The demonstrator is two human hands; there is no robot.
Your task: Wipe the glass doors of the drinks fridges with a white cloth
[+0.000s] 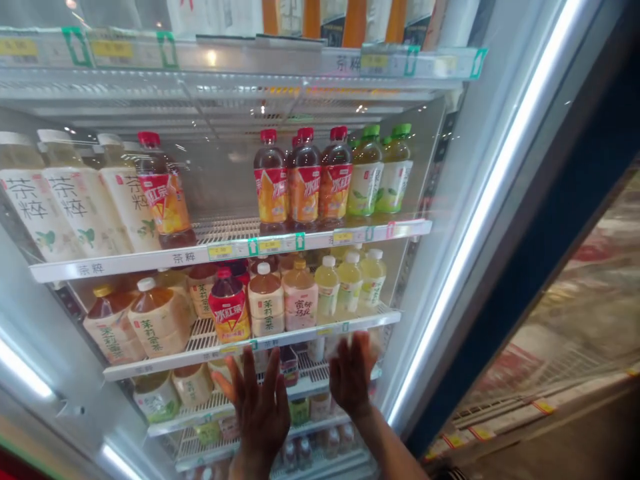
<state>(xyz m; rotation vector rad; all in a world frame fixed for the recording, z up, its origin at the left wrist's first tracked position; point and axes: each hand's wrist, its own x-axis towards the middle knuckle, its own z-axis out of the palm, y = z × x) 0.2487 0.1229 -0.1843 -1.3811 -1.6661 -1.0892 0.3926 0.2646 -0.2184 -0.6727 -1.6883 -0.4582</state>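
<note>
In the head view, the left hand (257,397) spreads its fingers wide before a wire shelf (183,360), just below a plastic bottle (229,308) labelled 冰紅茶 in red. The blurred right hand (353,373) is raised under white-capped, pale-yellow bottles (350,283); I cannot tell whether it holds anything. Both partly hide the lower shelf (200,419). The upper shelf strip (137,263) reads 茶粹.

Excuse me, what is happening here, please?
A person's left hand and right hand are raised before shelves of bottled drinks. The left is spread open, with nothing visible in it; the right is blurred, and no bottle shows in it. In the picture, a red-capped bottle stands just above the left hand.
</note>
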